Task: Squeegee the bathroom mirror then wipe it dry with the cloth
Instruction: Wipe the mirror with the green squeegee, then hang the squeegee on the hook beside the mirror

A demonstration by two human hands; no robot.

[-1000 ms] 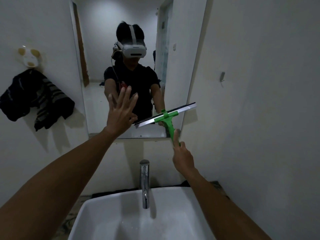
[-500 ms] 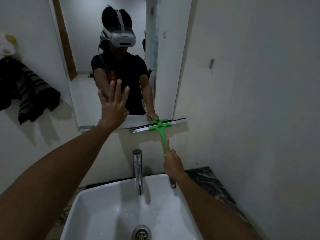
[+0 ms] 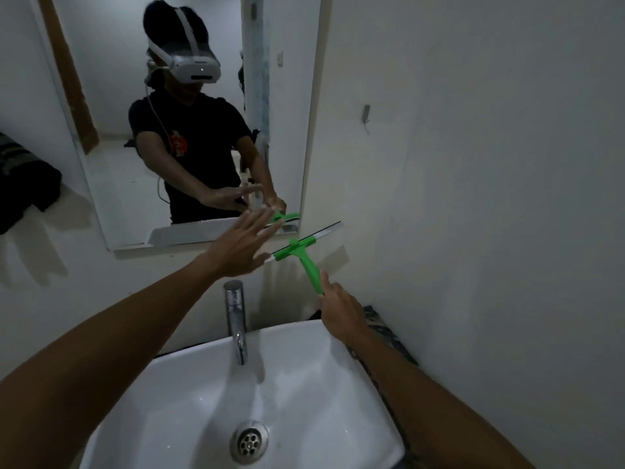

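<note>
The green squeegee [image 3: 302,251] is gripped by its handle in the right hand [image 3: 340,308], fingers closed round the lower end, and its blade is held off the glass, below the lower right corner of the bathroom mirror [image 3: 111,184] and in front of the white wall [image 3: 473,198]. The left hand [image 3: 241,247] is held open and empty, fingers spread, just beside the left end of the blade; whether a fingertip touches the blade cannot be told. The step in hand is judged to be the end of one squeegee pass, with the blade perhaps being cleared over the white basin [image 3: 355,384]. For the step to be done well, water should be shed from the blade before the next stroke, the blade should be set flat against the top of the glass, and even pressure should be kept down to the lower edge, each stroke overlapping the one beside it. The drying cloth cannot be identified: only a dark striped fabric [image 3: 23,177] is seen hanging at the left edge, cut off by the frame, and it cannot be said to be that cloth. The light is dim, so wetness or streaks on the glass cannot be made out. The top of the mirror is cut off, and the chrome tap [image 3: 235,319] stands between the forearms.
</note>
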